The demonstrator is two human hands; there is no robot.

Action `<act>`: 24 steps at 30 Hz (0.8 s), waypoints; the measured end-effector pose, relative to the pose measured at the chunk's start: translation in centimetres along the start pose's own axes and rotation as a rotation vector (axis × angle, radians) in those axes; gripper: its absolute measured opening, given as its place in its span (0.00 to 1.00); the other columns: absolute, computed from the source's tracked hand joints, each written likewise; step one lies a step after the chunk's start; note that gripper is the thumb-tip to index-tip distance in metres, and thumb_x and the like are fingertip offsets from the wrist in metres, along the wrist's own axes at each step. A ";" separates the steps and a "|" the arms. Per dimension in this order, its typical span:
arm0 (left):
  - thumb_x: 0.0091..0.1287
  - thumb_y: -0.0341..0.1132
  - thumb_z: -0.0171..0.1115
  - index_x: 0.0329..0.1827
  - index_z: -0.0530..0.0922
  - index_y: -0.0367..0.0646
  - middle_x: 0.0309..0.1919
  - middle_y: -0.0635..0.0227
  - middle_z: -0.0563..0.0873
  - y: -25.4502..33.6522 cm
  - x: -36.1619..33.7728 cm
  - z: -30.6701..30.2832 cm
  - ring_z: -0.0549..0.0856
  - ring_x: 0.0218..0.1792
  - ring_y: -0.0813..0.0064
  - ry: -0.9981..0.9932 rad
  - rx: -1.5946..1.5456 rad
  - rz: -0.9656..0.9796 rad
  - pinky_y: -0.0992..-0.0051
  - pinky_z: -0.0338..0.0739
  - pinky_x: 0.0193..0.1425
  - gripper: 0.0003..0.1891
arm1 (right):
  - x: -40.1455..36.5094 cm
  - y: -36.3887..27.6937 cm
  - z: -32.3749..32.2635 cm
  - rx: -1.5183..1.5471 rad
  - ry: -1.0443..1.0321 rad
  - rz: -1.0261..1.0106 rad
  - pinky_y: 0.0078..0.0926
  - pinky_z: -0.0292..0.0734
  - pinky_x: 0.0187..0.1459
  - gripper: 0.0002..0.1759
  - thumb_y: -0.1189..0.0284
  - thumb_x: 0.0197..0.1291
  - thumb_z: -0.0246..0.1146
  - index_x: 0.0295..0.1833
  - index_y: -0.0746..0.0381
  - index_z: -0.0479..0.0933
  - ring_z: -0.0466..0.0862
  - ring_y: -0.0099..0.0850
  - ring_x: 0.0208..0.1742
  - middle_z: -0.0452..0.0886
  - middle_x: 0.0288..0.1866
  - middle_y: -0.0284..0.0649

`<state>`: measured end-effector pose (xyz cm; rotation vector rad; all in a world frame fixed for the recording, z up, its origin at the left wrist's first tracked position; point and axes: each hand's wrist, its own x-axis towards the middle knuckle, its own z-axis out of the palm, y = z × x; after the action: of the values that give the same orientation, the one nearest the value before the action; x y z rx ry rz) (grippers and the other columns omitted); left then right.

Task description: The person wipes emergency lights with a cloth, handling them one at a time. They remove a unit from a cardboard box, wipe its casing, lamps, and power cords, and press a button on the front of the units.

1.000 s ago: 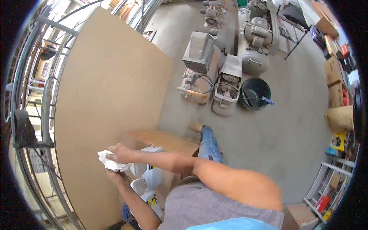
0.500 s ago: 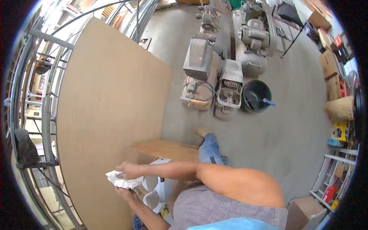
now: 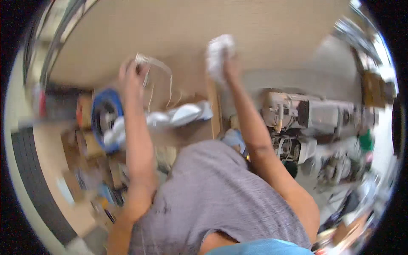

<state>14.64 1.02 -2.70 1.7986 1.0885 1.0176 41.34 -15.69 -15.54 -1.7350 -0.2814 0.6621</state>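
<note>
The view is heavily motion-blurred. My right hand (image 3: 232,64) is raised against the large plywood sheet (image 3: 178,25) and grips a crumpled white rag (image 3: 218,51). My left hand (image 3: 130,73) is up near the sheet too, closed around a thin white strip or cord (image 3: 154,63) that dangles down; what it is cannot be made out. Below my hands lies a white container (image 3: 180,114) beside a narrow wooden board (image 3: 214,111).
A blue round object (image 3: 105,114) and cardboard boxes (image 3: 87,142) sit at the left. Grey machines (image 3: 306,114) stand on the concrete floor at the right. A metal frame (image 3: 42,46) runs along the sheet's left edge.
The view has swung sharply and blurred. My hands have separated: the right one took the rag up along the sheet, the left one now grips a thin white strip.
</note>
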 end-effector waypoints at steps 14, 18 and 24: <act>0.65 0.42 0.64 0.57 0.81 0.35 0.44 0.52 0.88 -3.6 -13.2 -8.6 0.87 0.46 0.64 0.078 0.418 -0.424 0.69 0.78 0.53 0.23 | 0.2 8.8 6.4 -0.248 -0.521 -0.030 0.40 0.73 0.59 0.31 0.59 0.66 0.60 0.67 0.70 0.70 0.80 0.49 0.59 0.80 0.57 0.59; 0.67 0.42 0.63 0.53 0.82 0.35 0.42 0.54 0.89 -4.0 -22.0 -12.0 0.87 0.44 0.68 0.204 0.430 -0.542 0.69 0.78 0.52 0.19 | 0.2 9.6 11.6 -0.416 -0.651 -0.261 0.42 0.71 0.62 0.30 0.61 0.64 0.61 0.68 0.64 0.70 0.78 0.51 0.63 0.78 0.61 0.58; 0.65 0.40 0.62 0.47 0.83 0.40 0.39 0.51 0.87 -5.8 -35.6 -12.7 0.88 0.42 0.58 0.098 0.538 -0.782 0.62 0.79 0.48 0.14 | 0.5 16.1 12.6 -0.866 -0.898 -0.709 0.44 0.69 0.65 0.32 0.63 0.60 0.65 0.68 0.61 0.69 0.75 0.51 0.65 0.76 0.64 0.54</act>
<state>-9.62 -27.17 -11.46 1.4640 2.0480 0.3484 32.08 -9.66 -32.70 -1.7965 -1.9348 0.7894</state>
